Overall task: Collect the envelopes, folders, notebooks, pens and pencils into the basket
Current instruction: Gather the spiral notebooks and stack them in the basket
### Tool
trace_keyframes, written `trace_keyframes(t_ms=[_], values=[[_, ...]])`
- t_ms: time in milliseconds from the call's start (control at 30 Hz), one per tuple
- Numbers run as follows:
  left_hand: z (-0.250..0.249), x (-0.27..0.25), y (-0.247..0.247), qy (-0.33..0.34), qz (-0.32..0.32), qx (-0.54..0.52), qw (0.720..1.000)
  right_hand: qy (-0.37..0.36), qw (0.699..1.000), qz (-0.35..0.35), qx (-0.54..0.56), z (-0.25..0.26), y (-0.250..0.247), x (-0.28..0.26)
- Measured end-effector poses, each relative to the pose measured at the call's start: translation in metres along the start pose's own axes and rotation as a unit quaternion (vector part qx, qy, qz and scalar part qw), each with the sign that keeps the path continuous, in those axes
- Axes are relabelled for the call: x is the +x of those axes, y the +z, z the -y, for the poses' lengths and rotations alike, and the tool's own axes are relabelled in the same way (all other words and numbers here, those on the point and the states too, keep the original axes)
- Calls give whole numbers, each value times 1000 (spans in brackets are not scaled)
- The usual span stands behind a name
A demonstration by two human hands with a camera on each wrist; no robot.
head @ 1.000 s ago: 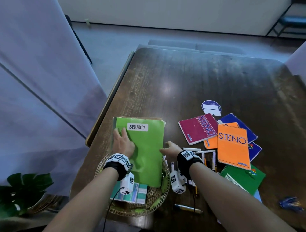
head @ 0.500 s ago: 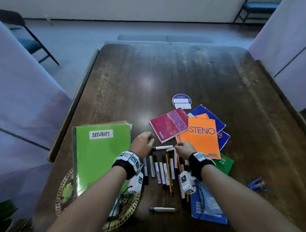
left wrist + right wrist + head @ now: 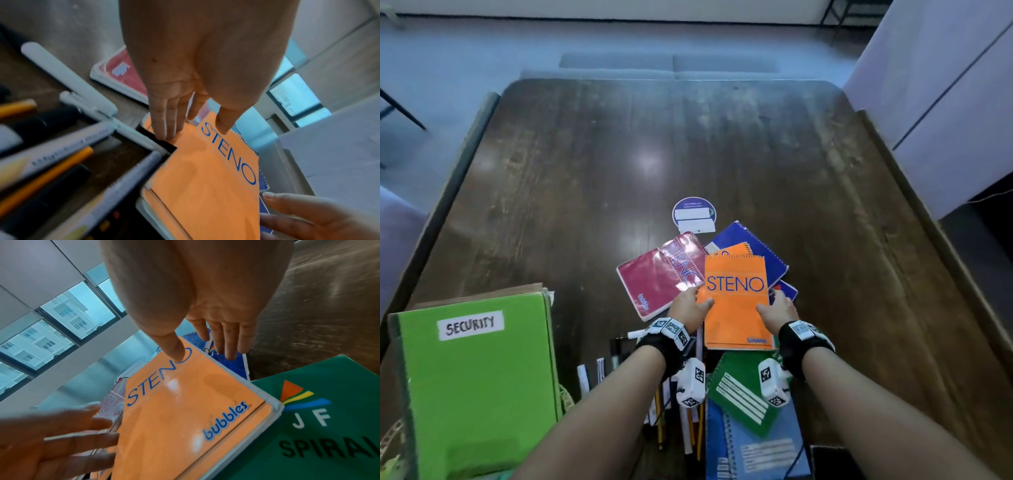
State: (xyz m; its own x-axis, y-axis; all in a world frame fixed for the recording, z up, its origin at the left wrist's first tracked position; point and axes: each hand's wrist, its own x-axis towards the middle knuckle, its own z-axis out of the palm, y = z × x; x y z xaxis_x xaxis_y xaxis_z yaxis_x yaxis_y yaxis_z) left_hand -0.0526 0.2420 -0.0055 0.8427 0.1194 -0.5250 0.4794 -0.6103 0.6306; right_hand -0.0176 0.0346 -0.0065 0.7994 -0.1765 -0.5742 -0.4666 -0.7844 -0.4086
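An orange STENO notebook [image 3: 736,308] tops a pile of notebooks at mid-table. My left hand [image 3: 695,303] is at its left edge, thumb on the cover and straight fingers [image 3: 164,123] down along the edge, touching a second orange notebook [image 3: 152,128] beneath. My right hand [image 3: 774,306] is at the right edge, thumb on the cover, and its straight fingers [image 3: 230,344] reach over a blue notebook [image 3: 234,368]. A red STENO notebook [image 3: 657,277] lies to the left, a green spiral notebook [image 3: 739,397] nearer me. The woven basket [image 3: 565,399] holds a green SECURITY folder [image 3: 479,383]. Pens and pencils [image 3: 688,428] lie under my left wrist.
A round blue sticker [image 3: 693,216] lies behind the pile. A light blue notebook [image 3: 756,452] sits at the table's near edge. The dark wooden table [image 3: 654,144] stretches away beyond the pile. Grey partitions stand on both sides.
My left hand left the green folder in the basket and both hands moved right and forward, past the pens, onto the orange STENO notebook. The view has swung right.
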Motion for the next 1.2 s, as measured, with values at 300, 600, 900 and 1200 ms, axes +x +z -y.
trace_keyframes(t_ms=[300,600,900,1200], values=[[-9,25,20,-91,21,-43,995,14,998,54,24,-7,0,27],[-20,4,16,-14,19,-92,995,-25,994,6,108,-13,-1,2],[-3,-55,-54,33,17,-91,995,-61,976,-11,207,47,8,-72],[68,-129,-164,32,-92,-85,992,-163,964,22,209,144,70,-159]])
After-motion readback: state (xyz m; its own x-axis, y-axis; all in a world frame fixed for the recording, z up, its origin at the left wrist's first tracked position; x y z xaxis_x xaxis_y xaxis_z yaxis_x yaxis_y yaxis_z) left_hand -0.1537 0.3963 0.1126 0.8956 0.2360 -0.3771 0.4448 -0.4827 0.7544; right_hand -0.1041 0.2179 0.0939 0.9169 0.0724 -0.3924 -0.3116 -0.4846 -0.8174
